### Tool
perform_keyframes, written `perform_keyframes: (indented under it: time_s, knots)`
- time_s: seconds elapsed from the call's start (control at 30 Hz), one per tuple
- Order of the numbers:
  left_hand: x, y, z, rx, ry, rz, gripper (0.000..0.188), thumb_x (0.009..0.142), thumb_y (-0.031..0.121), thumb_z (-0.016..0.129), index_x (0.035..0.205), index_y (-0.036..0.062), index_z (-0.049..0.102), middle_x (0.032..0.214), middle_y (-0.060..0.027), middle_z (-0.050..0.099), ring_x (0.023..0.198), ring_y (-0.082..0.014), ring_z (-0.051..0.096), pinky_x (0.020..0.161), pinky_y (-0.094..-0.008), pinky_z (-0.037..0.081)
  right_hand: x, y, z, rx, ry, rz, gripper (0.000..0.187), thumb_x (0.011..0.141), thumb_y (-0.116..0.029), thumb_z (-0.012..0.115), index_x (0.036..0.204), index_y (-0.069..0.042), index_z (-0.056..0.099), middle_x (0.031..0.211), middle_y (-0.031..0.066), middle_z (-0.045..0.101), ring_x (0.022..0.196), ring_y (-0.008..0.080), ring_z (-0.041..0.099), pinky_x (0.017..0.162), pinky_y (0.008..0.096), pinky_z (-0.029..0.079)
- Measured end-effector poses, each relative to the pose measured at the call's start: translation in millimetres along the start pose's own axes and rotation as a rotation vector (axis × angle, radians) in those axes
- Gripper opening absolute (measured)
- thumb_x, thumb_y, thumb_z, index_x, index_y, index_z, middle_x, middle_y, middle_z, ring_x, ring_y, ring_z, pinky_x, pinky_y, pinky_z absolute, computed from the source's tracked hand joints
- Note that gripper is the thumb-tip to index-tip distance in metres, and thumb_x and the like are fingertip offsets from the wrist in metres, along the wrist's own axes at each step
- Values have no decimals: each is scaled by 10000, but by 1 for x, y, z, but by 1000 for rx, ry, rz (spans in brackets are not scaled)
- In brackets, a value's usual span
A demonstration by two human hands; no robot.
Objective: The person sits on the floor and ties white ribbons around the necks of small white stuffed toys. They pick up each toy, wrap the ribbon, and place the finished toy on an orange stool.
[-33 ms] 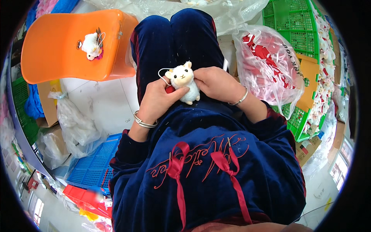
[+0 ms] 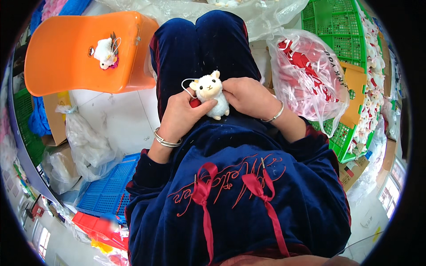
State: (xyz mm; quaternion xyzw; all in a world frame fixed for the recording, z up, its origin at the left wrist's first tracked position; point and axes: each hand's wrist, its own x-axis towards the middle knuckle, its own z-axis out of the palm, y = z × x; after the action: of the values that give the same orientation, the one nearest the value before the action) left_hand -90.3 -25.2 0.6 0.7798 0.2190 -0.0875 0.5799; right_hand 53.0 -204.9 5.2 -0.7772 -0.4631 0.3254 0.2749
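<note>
A small white plush sheep [image 2: 210, 88] with a pale blue body sits upright over my lap, its face turned up toward me. My left hand [image 2: 184, 113] is closed on it, the thumb pressed across its belly. A white cord loop [image 2: 185, 82] sticks out beside its head, and a bit of red [image 2: 195, 102] shows between the toy and my left fingers. My right hand [image 2: 246, 96] is closed against the toy's other side, its fingertips partly hidden behind the body.
An orange chair [image 2: 57, 53] at left bears another white plush toy [image 2: 104, 52] and a dark pointed tool [image 2: 114, 36]. At right are a clear bag of red and pink ribbon pieces [image 2: 306, 73] and green crates [image 2: 333, 26]. A blue crate [image 2: 104, 186] stands lower left.
</note>
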Motion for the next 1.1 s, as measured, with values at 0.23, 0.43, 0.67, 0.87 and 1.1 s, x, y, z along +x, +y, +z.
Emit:
perform_keyframes:
  time_s: [0.23,0.43,0.67,0.87,1.1]
  knots:
    - [-11,-3,13,130,121,-13,365,819,316,862,865,-9,702,729,-131,689,599,-209,649,587,-316,520,-6,-2,-7,-233,-168,46,174,922,-159,579,886,-30,689,872,188,708,831,397,698,754,496,565]
    - [-15,-5,16,143,144,-2,444,798,319,877,717,22,558,664,-107,627,549,-197,590,534,-316,484,-4,-3,1,-113,62,-40,122,886,-130,661,902,-11,685,874,164,688,835,381,686,740,464,549]
    - [-13,0,8,54,102,-41,365,798,292,869,919,-18,719,809,-137,733,699,-206,714,674,-319,559,-12,2,4,41,57,71,117,878,-145,712,938,-45,723,907,136,667,838,343,680,735,399,547]
    - [-15,-9,14,-19,77,-17,389,801,296,872,983,-23,743,886,-153,767,764,-189,744,709,-306,571,-15,5,3,-65,88,-66,117,894,-151,694,949,-50,714,895,142,681,826,348,684,731,416,552]
    - [-15,-13,14,-32,46,7,409,831,268,843,1085,-24,710,815,-105,727,716,-144,691,682,-283,549,-14,5,7,-88,-38,4,131,898,-141,664,969,-32,687,927,142,666,878,366,678,763,448,552]
